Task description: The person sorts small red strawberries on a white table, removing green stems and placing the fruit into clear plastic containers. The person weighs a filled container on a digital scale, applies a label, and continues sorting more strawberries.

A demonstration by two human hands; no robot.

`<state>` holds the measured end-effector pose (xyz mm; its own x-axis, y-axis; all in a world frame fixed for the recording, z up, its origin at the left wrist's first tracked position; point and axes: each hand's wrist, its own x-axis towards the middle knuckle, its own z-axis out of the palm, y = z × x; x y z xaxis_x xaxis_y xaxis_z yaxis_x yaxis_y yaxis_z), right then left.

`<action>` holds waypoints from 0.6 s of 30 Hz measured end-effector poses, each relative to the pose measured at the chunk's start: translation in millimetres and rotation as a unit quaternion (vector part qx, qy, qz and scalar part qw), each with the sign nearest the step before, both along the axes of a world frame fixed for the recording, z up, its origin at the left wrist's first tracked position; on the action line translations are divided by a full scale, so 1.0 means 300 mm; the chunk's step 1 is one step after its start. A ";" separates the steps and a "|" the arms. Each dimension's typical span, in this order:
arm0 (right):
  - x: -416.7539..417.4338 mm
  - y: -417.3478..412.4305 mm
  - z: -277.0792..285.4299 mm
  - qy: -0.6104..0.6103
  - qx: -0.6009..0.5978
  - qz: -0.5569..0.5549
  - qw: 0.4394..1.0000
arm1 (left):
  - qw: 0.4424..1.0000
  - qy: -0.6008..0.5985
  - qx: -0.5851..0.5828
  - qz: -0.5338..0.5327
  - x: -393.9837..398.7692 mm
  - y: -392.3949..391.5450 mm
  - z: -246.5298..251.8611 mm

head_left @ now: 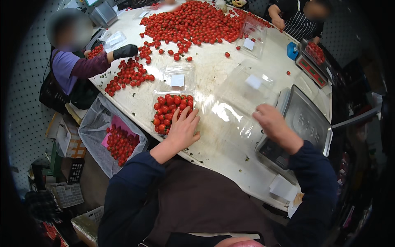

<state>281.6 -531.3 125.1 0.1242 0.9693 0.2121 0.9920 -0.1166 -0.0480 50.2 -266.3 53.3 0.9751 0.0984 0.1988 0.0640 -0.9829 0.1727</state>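
Note:
My left hand lies over the right side of a clear plastic clamshell, fingers spread on the cherry tomatoes that fill it. The clamshell's raised lid is folded back away from me and bears a white label. My right hand, with fingers curled, is beside the scale, near the right edge of another clear plastic clamshell. That one lies opened out with a white label and no tomatoes in it. Whether my right fingers grip its edge cannot be made out.
A large heap of cherry tomatoes covers the table's far side. A metal-topped scale stands at right, another scale beyond. A lined bin of tomatoes is at lower left. One co-worker's black glove reaches among tomatoes; another person stands far right.

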 end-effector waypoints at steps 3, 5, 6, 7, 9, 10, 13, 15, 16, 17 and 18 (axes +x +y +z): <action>-0.088 0.003 -0.101 -0.020 -0.038 0.068 0.997 | 1.000 0.003 0.006 -0.004 -0.008 0.003 -0.006; -0.110 -0.014 -0.086 -0.014 -0.008 0.051 0.999 | 1.000 0.010 0.013 -0.006 -0.009 0.000 0.004; -0.123 -0.029 -0.079 -0.005 0.009 0.039 0.999 | 1.000 0.014 0.022 -0.009 -0.009 -0.002 0.006; -0.129 -0.054 -0.059 0.021 0.031 0.004 0.999 | 0.999 0.019 0.027 -0.021 -0.003 -0.016 -0.001; -0.128 -0.132 0.031 0.072 0.067 -0.087 0.991 | 0.995 0.065 0.067 -0.019 -0.006 -0.026 0.029; -0.153 -0.199 0.100 0.091 0.086 -0.148 0.981 | 0.997 0.040 0.054 -0.035 -0.008 -0.048 0.052; -0.223 -0.409 0.195 0.142 0.130 -0.323 0.926 | 0.993 0.040 0.035 -0.110 -0.020 -0.111 0.071; -0.288 -0.559 0.166 0.152 0.146 -0.387 0.898 | 0.988 0.019 0.021 -0.152 -0.025 -0.145 0.047; -0.329 -0.633 0.131 0.163 0.116 -0.407 0.891 | 0.985 0.042 0.009 -0.169 -0.028 -0.159 0.043; -0.380 -0.698 0.098 0.175 0.085 -0.424 0.884 | 0.981 0.066 -0.003 -0.184 -0.032 -0.175 0.042; -0.437 -0.741 0.072 0.192 0.031 -0.455 0.869 | 0.977 0.089 -0.012 -0.195 -0.035 -0.187 0.049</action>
